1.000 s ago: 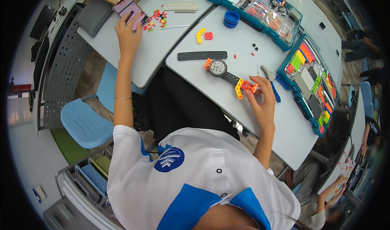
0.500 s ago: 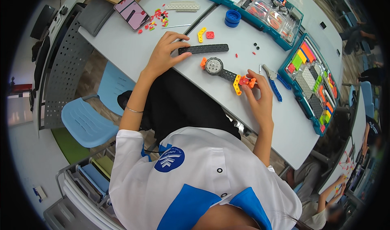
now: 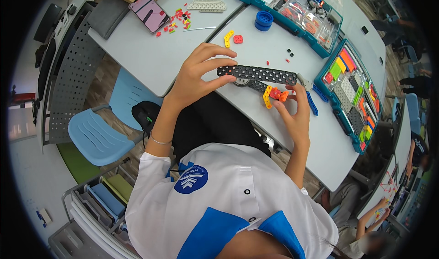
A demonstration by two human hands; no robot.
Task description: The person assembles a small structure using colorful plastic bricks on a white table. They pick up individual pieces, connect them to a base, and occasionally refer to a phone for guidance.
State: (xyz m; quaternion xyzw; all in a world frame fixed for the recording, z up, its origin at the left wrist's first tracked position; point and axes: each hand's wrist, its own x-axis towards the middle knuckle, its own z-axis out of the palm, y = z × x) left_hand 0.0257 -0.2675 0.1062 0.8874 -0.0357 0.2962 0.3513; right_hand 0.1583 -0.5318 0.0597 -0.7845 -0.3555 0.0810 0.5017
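Note:
My left hand [image 3: 192, 80] pinches one end of a long black perforated plate [image 3: 258, 73], its fingers above and thumb below. The plate is raised and tilted over a building-set assembly, partly hiding it. That assembly has a grey round hub [image 3: 241, 82], a black perforated beam [image 3: 259, 87], a yellow angled bracket [image 3: 267, 98], and red and orange connectors [image 3: 275, 94]. My right hand [image 3: 298, 117] curls thumb and fingers around the connector end. Its fingertips are close to the plate's right end; whether they touch it is unclear.
Blue-handled pliers [image 3: 312, 102] lie right of my right hand. Two teal cases of parts [image 3: 315, 46] [image 3: 354, 133] stand behind and right. Beyond my left hand are blue wheels [image 3: 264, 21], a yellow bracket [image 3: 227, 40], a red square piece [image 3: 238, 39], scattered pegs [image 3: 176, 20] and a phone [image 3: 149, 13].
My left hand has lifted the black plate and carried it right and nearer, over the assembly. My right hand stays at the connector end, with its fingers shifted slightly.

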